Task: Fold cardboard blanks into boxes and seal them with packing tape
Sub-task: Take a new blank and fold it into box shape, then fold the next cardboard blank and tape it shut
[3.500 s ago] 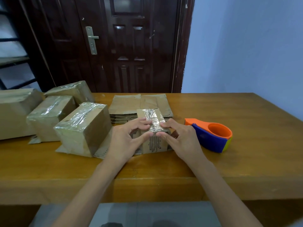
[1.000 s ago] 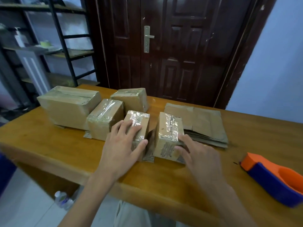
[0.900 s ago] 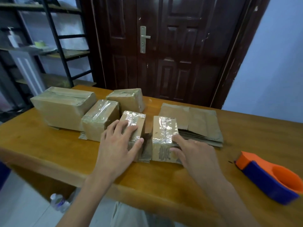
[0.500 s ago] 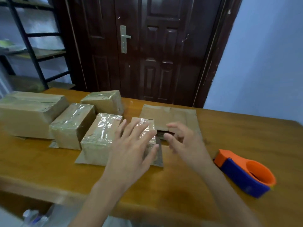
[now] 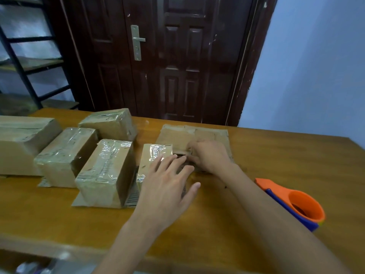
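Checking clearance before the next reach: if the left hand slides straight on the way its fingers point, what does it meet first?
Probably the stack of flat cardboard blanks: the left hand points forward and a little right, beside the small taped box. The right hand, already at the stack's near edge, may be met first; depth is unclear.

Both bare forearms are extended from the lower edge toward twelve o'clock. The left hand [image 5: 167, 182] is held palm down, its fingers [image 5: 173, 165] spread and nearly straight, the thumb splayed toward three o'clock. The right hand [image 5: 210, 156] is placed just beyond it, at about one o'clock, knuckles up, its fingers curled under; what is gripped there cannot be told.
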### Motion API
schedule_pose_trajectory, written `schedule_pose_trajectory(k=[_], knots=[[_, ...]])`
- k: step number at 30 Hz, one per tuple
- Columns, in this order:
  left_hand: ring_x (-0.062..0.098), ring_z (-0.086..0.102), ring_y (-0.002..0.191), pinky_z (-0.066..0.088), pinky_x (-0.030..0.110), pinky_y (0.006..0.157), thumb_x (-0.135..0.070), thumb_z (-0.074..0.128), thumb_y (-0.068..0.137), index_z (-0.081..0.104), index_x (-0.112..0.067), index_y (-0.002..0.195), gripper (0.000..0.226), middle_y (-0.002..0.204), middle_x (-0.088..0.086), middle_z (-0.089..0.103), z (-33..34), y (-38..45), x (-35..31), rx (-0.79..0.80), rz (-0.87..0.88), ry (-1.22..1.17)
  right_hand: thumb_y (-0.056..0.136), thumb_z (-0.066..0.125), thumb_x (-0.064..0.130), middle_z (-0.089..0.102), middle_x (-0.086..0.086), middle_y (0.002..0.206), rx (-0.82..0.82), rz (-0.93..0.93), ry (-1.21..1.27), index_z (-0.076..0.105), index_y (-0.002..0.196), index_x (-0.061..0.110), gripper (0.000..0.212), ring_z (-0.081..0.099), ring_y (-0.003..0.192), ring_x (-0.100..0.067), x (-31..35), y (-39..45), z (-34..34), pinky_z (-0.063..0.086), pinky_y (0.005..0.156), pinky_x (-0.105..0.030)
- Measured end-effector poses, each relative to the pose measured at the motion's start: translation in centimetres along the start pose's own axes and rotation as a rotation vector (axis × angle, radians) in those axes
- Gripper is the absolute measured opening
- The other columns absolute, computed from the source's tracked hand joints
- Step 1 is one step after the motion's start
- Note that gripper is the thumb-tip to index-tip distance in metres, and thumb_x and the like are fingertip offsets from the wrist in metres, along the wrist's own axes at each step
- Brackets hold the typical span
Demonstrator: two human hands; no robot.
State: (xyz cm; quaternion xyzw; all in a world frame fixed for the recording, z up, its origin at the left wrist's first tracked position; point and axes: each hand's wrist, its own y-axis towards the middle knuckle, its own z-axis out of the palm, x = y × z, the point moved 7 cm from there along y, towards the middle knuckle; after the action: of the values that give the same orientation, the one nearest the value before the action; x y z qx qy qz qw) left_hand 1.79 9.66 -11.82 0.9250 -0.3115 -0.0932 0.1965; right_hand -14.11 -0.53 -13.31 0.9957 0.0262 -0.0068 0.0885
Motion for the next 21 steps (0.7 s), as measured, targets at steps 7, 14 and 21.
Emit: schedule_pose_trajectory(k=[7, 14, 21], knots=[[0.017, 0.047, 0.144, 0.035, 0.045, 0.123, -0.066, 0.041, 0.103, 0.064, -0.036, 0.134, 0.048, 0.146, -0.007, 0.061, 0.4, -0.2, 0.1, -0.010, -0.015, 0.004, 0.108, 0.046, 0.047, 0.068, 0.010, 0.086, -0.241, -0.091, -0.069, 0.073, 0.107, 0.032, 0.031, 0.062, 0.076, -0.010, -1.1, -1.3, -3.7, 0.057, 0.064, -0.031], [0.019, 0.050, 0.142, 0.034, 0.051, 0.124, -0.057, 0.050, 0.101, 0.065, -0.034, 0.132, 0.041, 0.145, -0.004, 0.062, -0.2, 0.5, -0.5, -0.085, 0.083, -0.012, 0.106, 0.055, 0.039, 0.070, 0.013, 0.089, -0.606, 0.074, 0.206, 0.079, 0.101, 0.029, 0.026, 0.062, 0.076, -0.006, -4.9, -3.4, -11.9, 0.058, 0.066, -0.032], [0.028, 0.023, 0.159, 0.036, 0.050, 0.122, -0.053, 0.083, 0.080, 0.030, -0.030, 0.160, 0.098, 0.171, 0.005, 0.025, -5.4, 2.3, -3.7, -0.314, 0.132, -0.163, 0.098, 0.062, 0.032, 0.075, 0.012, 0.077, -0.665, 0.217, 0.474, 0.077, 0.083, 0.028, 0.022, 0.070, 0.062, -0.009, -6.6, -9.5, -18.0, 0.061, 0.069, -0.039]])
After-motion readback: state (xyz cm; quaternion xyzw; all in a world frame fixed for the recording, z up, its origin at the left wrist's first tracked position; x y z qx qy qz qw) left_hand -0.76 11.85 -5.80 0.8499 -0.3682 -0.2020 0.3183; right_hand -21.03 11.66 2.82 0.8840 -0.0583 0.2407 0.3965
